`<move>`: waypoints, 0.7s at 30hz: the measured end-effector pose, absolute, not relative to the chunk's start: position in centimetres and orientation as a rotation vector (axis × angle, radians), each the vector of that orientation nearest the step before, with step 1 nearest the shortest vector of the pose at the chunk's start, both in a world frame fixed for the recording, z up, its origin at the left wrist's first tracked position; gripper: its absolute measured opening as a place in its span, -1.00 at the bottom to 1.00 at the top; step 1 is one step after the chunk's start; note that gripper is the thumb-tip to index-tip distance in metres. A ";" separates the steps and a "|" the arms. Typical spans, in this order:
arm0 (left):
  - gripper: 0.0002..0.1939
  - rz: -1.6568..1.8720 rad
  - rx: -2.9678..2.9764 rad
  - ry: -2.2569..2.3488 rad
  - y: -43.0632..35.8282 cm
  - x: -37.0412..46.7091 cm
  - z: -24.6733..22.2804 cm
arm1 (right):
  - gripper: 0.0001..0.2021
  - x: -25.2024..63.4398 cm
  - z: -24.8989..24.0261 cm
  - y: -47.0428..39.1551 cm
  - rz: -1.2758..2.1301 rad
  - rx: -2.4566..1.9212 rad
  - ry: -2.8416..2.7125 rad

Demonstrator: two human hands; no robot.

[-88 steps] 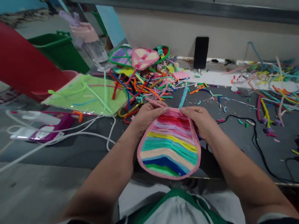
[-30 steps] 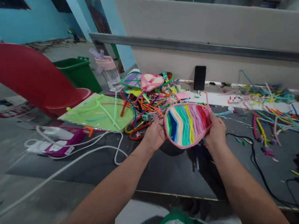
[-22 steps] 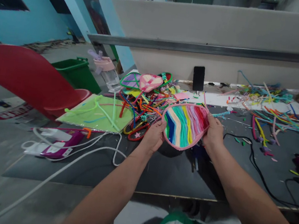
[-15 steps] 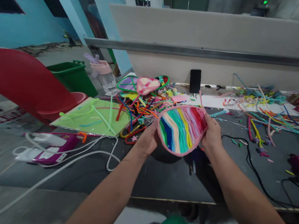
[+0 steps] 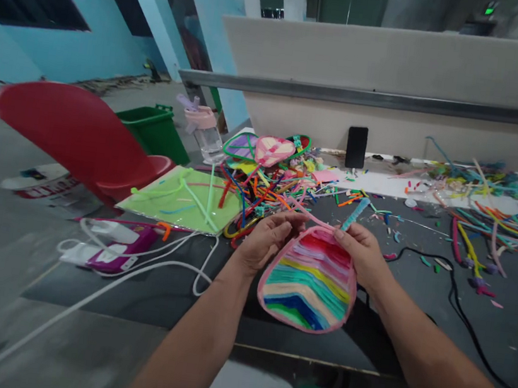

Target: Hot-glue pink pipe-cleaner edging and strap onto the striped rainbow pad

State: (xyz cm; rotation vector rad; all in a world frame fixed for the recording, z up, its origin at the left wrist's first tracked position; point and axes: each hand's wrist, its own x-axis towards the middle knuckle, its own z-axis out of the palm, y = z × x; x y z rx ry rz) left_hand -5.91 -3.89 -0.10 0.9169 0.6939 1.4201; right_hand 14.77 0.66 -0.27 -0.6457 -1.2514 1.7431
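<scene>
A rounded, striped rainbow piece (image 5: 309,280) with a pink fuzzy rim hangs over the dark table, its red end at the top and its green end toward me. My right hand (image 5: 363,252) pinches its upper rim, and a light blue stick (image 5: 355,214) rises beside the thumb. At the upper left of the piece, my left hand (image 5: 272,240) has its fingers closed near a loose pink strand (image 5: 307,210) that runs off the top of the rim. What the left fingertips hold is too small to make out.
Beyond my hands lies a pile of coloured pipe cleaners (image 5: 264,188). A phone (image 5: 356,147) leans on the board. At left are a green sheet (image 5: 186,200), a power strip (image 5: 122,249) and white cables. A black cable (image 5: 457,303) curves at right.
The striped piece has turned so its red end points up and has come lower, nearer me. My right hand moved to its top rim, and my left hand moved up beside the pink strand.
</scene>
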 end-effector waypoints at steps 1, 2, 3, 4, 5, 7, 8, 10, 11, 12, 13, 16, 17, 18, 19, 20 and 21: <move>-0.55 1.398 0.936 0.701 -4.1 -5.9 0.1 | -0.83 14.8 -0.3 0.5 1.743 -0.652 -1.275; -0.54 1.369 0.956 0.708 -4.4 -5.8 0.4 | -0.83 14.8 -0.3 0.2 1.740 -0.662 -1.297; -0.54 1.335 0.978 0.719 -4.6 -5.7 0.7 | -0.83 14.7 -0.3 0.0 1.738 -0.674 -1.320; -0.54 1.303 0.999 0.733 -4.8 -5.6 0.9 | -0.82 14.6 -0.3 -0.2 1.739 -0.686 -1.342; -0.55 1.278 1.017 0.750 -5.0 -5.5 1.1 | -0.81 14.5 -0.3 -0.4 1.745 -0.697 -1.362; -0.60 1.247 1.047 0.791 -5.2 -5.3 1.3 | -0.78 14.2 -0.2 -0.8 1.773 -0.715 -1.403; -0.64 1.234 1.065 0.820 -5.2 -5.2 1.4 | -0.77 14.1 -0.2 -1.0 1.790 -0.722 -1.419; -0.70 1.199 1.117 0.889 -5.1 -5.2 1.3 | -0.76 13.7 -0.2 -1.4 1.812 -0.734 -1.446; -0.73 1.183 1.146 0.928 -5.1 -5.2 1.3 | -0.76 13.6 -0.2 -1.5 1.818 -0.741 -1.453; -0.74 1.171 1.171 0.965 -5.0 -5.2 1.2 | -0.77 13.4 -0.2 -1.6 1.826 -0.746 -1.451; -0.74 1.165 1.187 0.994 -4.9 -5.2 1.1 | -0.77 13.4 -0.2 -1.7 1.841 -0.750 -1.440; -0.74 1.169 1.211 1.044 -4.7 -5.2 0.9 | -0.76 13.3 0.0 -1.6 1.913 -0.754 -1.379; -0.74 1.174 1.216 1.056 -4.7 -5.2 0.9 | -0.75 13.3 0.1 -1.6 1.940 -0.749 -1.352; -0.74 1.182 1.219 1.067 -4.7 -5.1 0.8 | -0.74 13.3 0.1 -1.5 1.960 -0.748 -1.320; -0.74 1.191 1.215 1.078 -4.7 -5.1 0.8 | -0.73 13.4 0.2 -1.4 1.973 -0.754 -1.286; -0.74 1.201 1.205 1.089 -4.7 -5.1 0.8 | -0.70 13.4 0.3 -1.3 1.979 -0.764 -1.253; -0.75 1.215 1.193 1.100 -4.7 -5.1 0.8 | -0.69 13.4 0.3 -1.1 1.976 -0.775 -1.220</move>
